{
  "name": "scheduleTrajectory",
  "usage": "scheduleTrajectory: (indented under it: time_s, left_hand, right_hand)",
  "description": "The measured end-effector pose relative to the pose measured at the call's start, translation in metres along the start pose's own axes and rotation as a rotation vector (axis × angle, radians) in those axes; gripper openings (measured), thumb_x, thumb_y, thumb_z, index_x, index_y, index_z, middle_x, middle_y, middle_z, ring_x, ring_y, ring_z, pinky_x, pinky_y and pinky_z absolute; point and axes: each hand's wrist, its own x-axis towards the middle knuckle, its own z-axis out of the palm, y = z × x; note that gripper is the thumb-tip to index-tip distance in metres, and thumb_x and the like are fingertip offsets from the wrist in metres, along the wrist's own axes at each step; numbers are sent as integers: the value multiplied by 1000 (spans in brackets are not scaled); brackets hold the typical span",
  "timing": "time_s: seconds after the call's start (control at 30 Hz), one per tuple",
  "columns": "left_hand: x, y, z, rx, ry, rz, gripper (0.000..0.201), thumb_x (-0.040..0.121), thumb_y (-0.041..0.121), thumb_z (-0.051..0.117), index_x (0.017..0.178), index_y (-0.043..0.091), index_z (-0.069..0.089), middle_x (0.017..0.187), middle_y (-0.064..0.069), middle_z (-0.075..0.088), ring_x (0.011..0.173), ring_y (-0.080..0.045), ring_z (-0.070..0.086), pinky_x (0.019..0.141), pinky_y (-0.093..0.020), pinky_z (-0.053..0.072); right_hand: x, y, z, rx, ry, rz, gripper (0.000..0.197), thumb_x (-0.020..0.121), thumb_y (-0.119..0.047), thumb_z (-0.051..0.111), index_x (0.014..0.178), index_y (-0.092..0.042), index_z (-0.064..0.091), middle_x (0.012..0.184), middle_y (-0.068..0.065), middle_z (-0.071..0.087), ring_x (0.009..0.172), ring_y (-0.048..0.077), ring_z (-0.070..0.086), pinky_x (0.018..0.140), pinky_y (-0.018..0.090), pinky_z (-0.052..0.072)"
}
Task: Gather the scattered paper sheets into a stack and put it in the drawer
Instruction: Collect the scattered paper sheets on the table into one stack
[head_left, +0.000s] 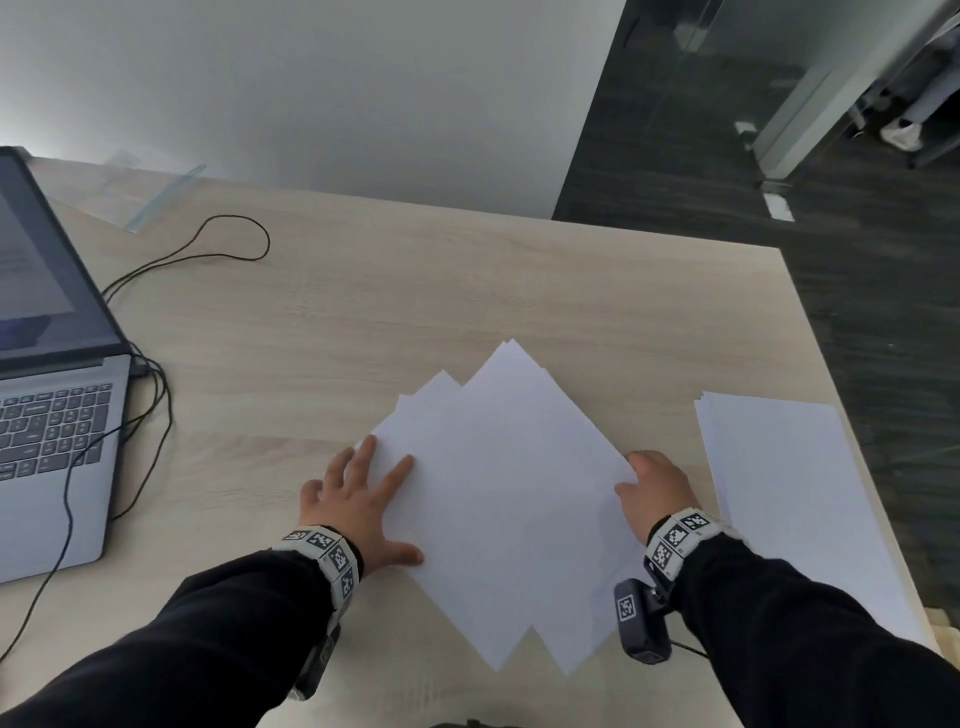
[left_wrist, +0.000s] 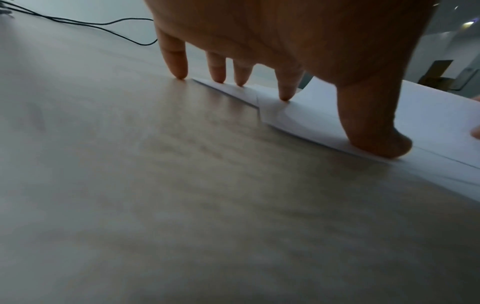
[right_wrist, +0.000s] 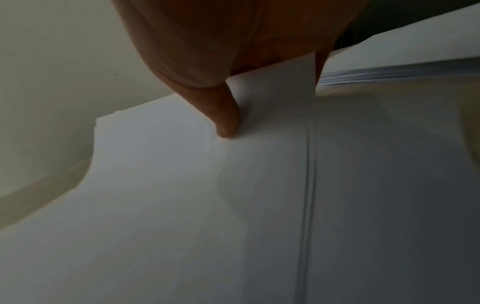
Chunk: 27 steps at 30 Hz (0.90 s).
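Note:
A loose, fanned pile of white paper sheets (head_left: 509, 493) lies askew on the light wooden desk (head_left: 363, 312), its corners pointing different ways. My left hand (head_left: 363, 499) lies flat with spread fingers, pressing on the pile's left edge; in the left wrist view the fingertips (left_wrist: 285, 92) and thumb touch the sheets (left_wrist: 428, 115). My right hand (head_left: 649, 483) holds the pile's right corner. In the right wrist view its thumb (right_wrist: 226, 123) presses on top of the sheets (right_wrist: 182, 205), and a corner rises between thumb and fingers. No drawer is in view.
A second, tidier stack of white paper (head_left: 795, 499) lies by the desk's right edge, just right of my right hand. An open laptop (head_left: 47, 389) with black cables (head_left: 208, 249) sits at the left. Dark floor lies beyond the desk's right edge.

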Motion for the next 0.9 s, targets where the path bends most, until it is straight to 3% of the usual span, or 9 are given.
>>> scheduleTrajectory:
  time_s: [0.17,0.3,0.4,0.53,0.6,0.67,0.77,0.9]
  left_hand:
    - [10,-12,-14,-90,77,20,110,70,69,68,151,49,-3,162,18,-2,147,-20,7,114,-45,23]
    - [16,-18,-21,-165,118,-69,105,74,58,73,153,44,5,161,10,10,143,-26,18,111,-45,32]
    - [20,-20,-25,-251,131,-184,105,72,53,78,153,39,13,149,1,26,134,-30,28,104,-44,41]
    - [28,-23,-29,-349,138,-235,99,73,46,79,152,31,21,140,-5,34,128,-32,34,109,-40,35]
    - [30,-23,-29,-355,138,-266,98,72,48,78,151,31,24,138,-4,36,128,-30,34,106,-42,39]
    - [29,-23,-30,-342,133,-312,92,71,51,77,147,33,28,137,-1,37,129,-27,34,98,-44,44]
    - [26,-22,-31,-347,125,-343,82,69,52,76,139,35,37,133,2,38,127,-25,35,91,-43,47]
    - [23,-19,-29,-458,181,-357,79,71,41,78,139,30,40,137,0,33,128,-26,33,98,-42,43]
  right_hand:
    - [-2,-12,3,12,-47,-123,52,90,-17,51,141,-10,43,155,-2,30,140,22,30,113,29,25]
    - [-2,-31,13,-89,-95,-159,45,87,-28,51,130,-16,49,160,-7,18,145,20,22,115,35,27]
    - [-2,-40,14,-146,-71,-133,51,83,-46,58,127,-20,50,152,-7,28,137,20,30,108,36,36]
    - [1,-50,10,-221,-77,-22,55,69,-59,63,113,-31,45,117,-8,48,113,19,46,90,37,45]
    - [4,-49,12,-88,-121,38,59,61,-58,68,108,-35,40,102,-13,53,100,18,56,87,38,48]
    - [6,-47,16,84,-183,52,57,61,-52,73,105,-32,44,98,-13,59,89,17,62,80,34,51]
    - [2,-47,21,12,-222,-4,35,66,-50,72,86,-27,55,93,-4,61,80,17,61,64,27,46]
    - [-4,-55,26,40,-109,-35,31,72,-42,71,92,-21,60,102,-1,49,86,18,55,74,27,45]
